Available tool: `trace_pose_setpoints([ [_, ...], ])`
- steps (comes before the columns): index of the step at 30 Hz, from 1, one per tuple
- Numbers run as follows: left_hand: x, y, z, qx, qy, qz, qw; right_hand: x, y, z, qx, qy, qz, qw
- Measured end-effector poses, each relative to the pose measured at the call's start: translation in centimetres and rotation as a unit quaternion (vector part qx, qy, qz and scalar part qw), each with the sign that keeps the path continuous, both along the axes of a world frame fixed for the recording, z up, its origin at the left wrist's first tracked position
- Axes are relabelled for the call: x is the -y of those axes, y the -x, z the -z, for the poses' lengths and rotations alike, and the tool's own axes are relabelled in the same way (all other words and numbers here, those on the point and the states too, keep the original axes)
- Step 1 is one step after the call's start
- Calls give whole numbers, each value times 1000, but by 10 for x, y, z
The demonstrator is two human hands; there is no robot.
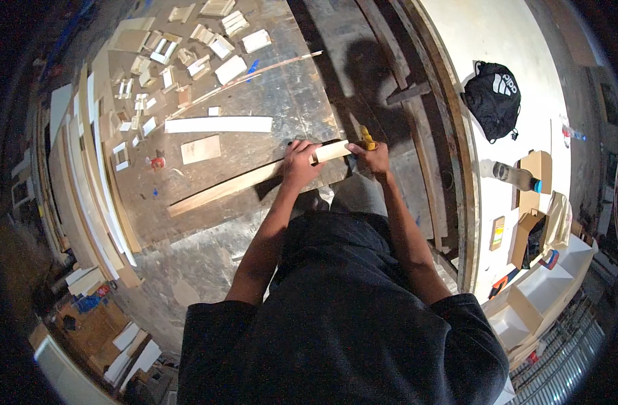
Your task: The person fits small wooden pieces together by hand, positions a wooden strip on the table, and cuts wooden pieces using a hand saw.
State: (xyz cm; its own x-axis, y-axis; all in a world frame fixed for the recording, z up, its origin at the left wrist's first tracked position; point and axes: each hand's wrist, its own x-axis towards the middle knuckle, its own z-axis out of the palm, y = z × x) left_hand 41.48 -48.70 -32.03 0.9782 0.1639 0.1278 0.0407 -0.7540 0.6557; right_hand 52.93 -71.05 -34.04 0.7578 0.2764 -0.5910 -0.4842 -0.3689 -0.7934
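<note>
A long, pale wooden strip point(231, 190) lies slantwise over the near edge of the dark worktable, its right end reaching toward my body. My left hand point(301, 162) is closed over the strip a short way from that end. At the strip's tip is my right hand point(373, 160), its fingers wrapped around a yellow tool point(368, 139) that points up and away; its exact kind is unclear. Beyond my left hand lie a white strip point(218, 125) and a small rectangular wood piece point(201, 149).
Several small wood and white pieces point(166, 50) cover the worktable's far left. Long boards point(96, 169) are stacked along the left. To the right, past a dark gap with beams, a white surface holds a black drawstring bag point(493, 101), a bottle point(515, 177) and an open cardboard box point(528, 229).
</note>
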Motion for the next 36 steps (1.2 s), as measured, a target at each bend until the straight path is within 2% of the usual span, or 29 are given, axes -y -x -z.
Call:
trace_pose_setpoints([
  [5, -1, 0, 1, -6, -6, 4, 1000, 0, -1, -18, 3, -34, -9, 999],
  [7, 0, 0, 0, -7, -6, 5, 1000, -4, 2, -15, 20, 38, -23, 999],
  [9, -1, -2, -2, -9, -8, 5, 1000, -5, 4, -14, 10, 21, -26, 999],
  [11, -2, -8, -10, -117, -13, 19, 993, -6, 4, -11, 2, 3, -28, 1000],
  [12, -3, -11, -14, -114, -15, 20, 993, -6, 4, -9, 5, -15, -29, 999],
  [14, -3, -24, -39, -194, -30, 38, 980, -4, 2, 3, 11, -33, -25, 999],
  [15, -9, -38, -36, -246, 76, 47, 965, -4, 3, 9, 27, -17, -24, 999],
  [16, -11, -50, -20, -246, 75, 48, 965, -3, 4, 15, 42, -1, -24, 999],
  [18, -13, -68, 10, -237, 154, 91, 955, -3, 6, 23, 45, 3, -22, 999],
  [22, -6, -89, -4, -320, 93, 177, 926, -3, 7, 3, 34, -8, -8, 999],
  [24, -11, -89, 15, -322, 100, 195, 921, 0, 7, 0, 22, -5, 1, 1000],
  [26, -15, -93, 11, -338, 147, 238, 899, 1, 7, -10, -19, -41, 14, 999],
  [27, -18, -98, 9, -375, 138, 265, 878, 0, 7, -14, -19, -43, 16, 999],
  [30, -21, -114, -5, -372, 131, 300, 868, -1, 4, -27, 14, -71, 33, 997],
  [31, -20, -126, -21, -434, 145, 311, 833, 1, -2, -37, -4, -62, 36, 997],
  [32, -20, -130, -25, -434, 145, 310, 833, 5, -5, -39, -21, -53, 38, 998],
  [33, -21, -133, -30, -427, 167, 324, 827, 4, -7, -39, 51, -62, 37, 996],
  [34, -20, -138, -37, -420, 188, 339, 821, 7, -11, -47, 53, -63, 36, 996],
  [35, -20, -141, -50, -398, 138, 341, 840, 12, -14, -60, 17, -86, 68, 994],
  [36, -20, -145, -63, -397, 136, 341, 841, 14, -16, -72, -20, -109, 100, 989],
])
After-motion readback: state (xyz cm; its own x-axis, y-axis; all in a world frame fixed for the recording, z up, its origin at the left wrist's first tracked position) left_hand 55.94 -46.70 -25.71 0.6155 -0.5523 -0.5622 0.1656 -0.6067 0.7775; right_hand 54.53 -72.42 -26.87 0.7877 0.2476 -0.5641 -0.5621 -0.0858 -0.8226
